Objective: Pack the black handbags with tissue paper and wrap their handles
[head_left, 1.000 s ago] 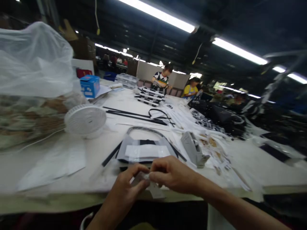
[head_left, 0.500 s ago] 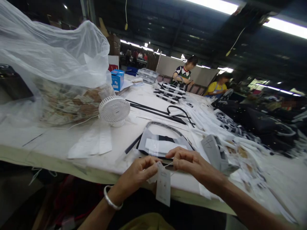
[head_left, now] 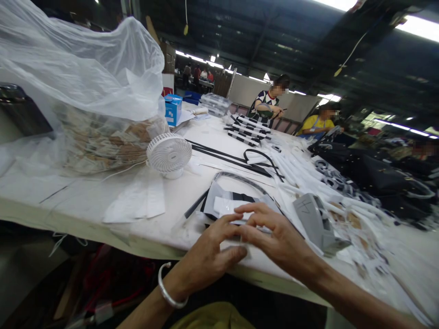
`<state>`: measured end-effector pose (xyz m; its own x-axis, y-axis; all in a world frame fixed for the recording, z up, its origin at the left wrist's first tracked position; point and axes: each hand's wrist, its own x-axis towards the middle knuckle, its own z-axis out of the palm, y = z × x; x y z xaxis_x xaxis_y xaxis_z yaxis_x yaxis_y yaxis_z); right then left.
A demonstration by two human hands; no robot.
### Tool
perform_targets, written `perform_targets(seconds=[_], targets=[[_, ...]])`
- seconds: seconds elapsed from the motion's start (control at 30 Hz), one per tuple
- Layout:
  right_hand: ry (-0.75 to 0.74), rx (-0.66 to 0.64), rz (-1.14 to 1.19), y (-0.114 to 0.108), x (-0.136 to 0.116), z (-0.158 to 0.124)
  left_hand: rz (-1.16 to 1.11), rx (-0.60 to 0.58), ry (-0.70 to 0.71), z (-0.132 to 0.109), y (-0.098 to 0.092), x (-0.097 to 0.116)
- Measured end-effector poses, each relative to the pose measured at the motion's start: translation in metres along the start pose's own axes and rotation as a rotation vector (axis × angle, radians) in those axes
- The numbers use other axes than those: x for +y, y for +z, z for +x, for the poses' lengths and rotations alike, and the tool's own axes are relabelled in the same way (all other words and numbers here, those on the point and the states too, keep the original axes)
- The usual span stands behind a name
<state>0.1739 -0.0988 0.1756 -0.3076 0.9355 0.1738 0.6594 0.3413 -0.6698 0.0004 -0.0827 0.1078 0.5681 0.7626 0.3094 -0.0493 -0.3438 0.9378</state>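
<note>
Working lightly, with wrists steady, seems best: left hand (head_left: 217, 246) and right hand (head_left: 272, 228), loosely curled, whether holding anything I cannot tell, sit together near the table's (head_left: 178, 196) near edge, nearside of the white-banded grey bundle (head_left: 224, 204).

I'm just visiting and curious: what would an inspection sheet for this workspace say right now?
Surface: pale table, crowded at the right.
Job's things: grey bag, handle curving away, partly hidden behind the right hand.
Clutter: fan, plastic sack, paper, black straps, blue box.
Grip: left hand and right hand close together, fingers bent; anything held is unclear.
Cables: white cord leading left from the fan; hanging cords overhead.
Surroundings: co-workers beyond the table; lit lamps above.
</note>
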Motion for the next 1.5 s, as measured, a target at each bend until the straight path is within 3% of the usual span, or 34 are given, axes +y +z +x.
perform_targets(seconds=[0.13, 0.33, 0.63, 0.83, 1.0, 1.17, 1.27, 1.4, 1.5], targets=[[0.071, -0.038, 0.027, 0.000, 0.001, 0.005, -0.072, -0.067, -0.026, -0.004, -0.007, -0.003], [0.139, -0.122, 0.125, -0.002, -0.004, 0.014, -0.205, 0.004, -0.117, -0.002, -0.020, -0.010], [0.222, -0.120, 0.257, -0.003, -0.014, 0.021, -0.341, 0.034, -0.130, 0.002, -0.028, -0.010], [0.359, -0.075, 0.345, 0.000, -0.013, 0.023, -0.113, 0.354, -0.090, -0.013, -0.028, -0.018], [0.401, -0.058, 0.499, 0.006, -0.011, 0.023, -0.020, 0.293, -0.073, -0.023, -0.019, -0.013], [0.396, -0.013, 0.422, 0.006, -0.011, 0.021, -0.116, 0.226, -0.156, -0.022, -0.009, -0.011], [0.450, -0.037, 0.528, 0.004, -0.008, 0.019, -0.094, 0.265, -0.147, -0.023, -0.006, -0.015], [0.503, -0.029, 0.786, 0.004, -0.004, 0.018, 0.174, 0.457, 0.019, -0.026, -0.003, -0.023], [0.515, -0.023, 0.892, 0.002, -0.001, 0.018, 0.437, 0.511, 0.196, -0.029, 0.000, -0.027]])
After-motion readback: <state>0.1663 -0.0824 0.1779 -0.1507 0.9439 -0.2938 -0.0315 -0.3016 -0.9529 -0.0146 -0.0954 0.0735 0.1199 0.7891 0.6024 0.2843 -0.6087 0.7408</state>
